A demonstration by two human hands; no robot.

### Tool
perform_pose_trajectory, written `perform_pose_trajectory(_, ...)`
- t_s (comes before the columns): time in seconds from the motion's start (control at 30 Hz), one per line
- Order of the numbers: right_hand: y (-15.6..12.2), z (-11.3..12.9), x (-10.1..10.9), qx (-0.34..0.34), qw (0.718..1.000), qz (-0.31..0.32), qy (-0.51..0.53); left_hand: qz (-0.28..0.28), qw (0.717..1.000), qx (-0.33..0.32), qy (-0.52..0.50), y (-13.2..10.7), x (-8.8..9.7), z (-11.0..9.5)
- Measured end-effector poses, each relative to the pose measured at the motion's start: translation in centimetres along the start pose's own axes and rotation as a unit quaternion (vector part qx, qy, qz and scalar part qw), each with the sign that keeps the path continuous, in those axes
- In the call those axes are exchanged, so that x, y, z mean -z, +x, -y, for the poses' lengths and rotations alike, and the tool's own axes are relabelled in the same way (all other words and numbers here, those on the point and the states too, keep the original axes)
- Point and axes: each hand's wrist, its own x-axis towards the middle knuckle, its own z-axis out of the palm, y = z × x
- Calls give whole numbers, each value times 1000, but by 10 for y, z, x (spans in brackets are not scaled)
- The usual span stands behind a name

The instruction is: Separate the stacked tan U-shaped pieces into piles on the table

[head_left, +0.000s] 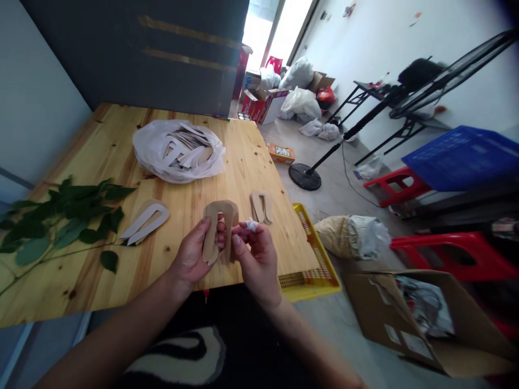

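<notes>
A stack of brown U-shaped card pieces [211,237] is held up over the table's near edge. My left hand [195,246] grips its left side, with fingertips showing through the central slot. On the other side, my right hand [256,254] pinches the right leg of the stack between thumb and fingers; a white wrapping [252,225] covers one fingertip. To the left lie white U-shaped card pieces [148,220], their open ends toward me. A smaller pile of brown U-shaped pieces [261,207] rests on the table to the right.
A white plastic bag [152,148] full of cut card pieces sits on the wooden table [239,156]. Leafy branches [73,216] lie at the left. A yellow crate [330,273] stands beside the table's right edge. Beyond are a fan base [305,176] and an open cardboard box [381,308].
</notes>
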Motion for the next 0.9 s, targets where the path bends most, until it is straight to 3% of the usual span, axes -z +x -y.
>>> perform_pose_trajectory(0.23,2,-4,4,-23,1000,-15,-4,33,998,21,-44,-3,0,3)
perform_pose_trajectory(0.4,-2,8,1,34,997,1,-66,28,999,22,-38,-8,3,2)
perform_pose_trajectory(0.47,-6,15,-1,98,983,11,-156,19,999,20,-31,-8,5,2)
perform_pose_trajectory(0.57,-11,23,-4,216,927,22,-305,19,999,12,-26,-8,8,2)
perform_pose_trajectory(0.67,-14,27,-6,264,889,43,-371,20,999,11,-32,-8,8,1)
perform_pose_trajectory(0.9,-14,21,-7,238,902,28,-359,10,999,11,-32,-10,3,-3)
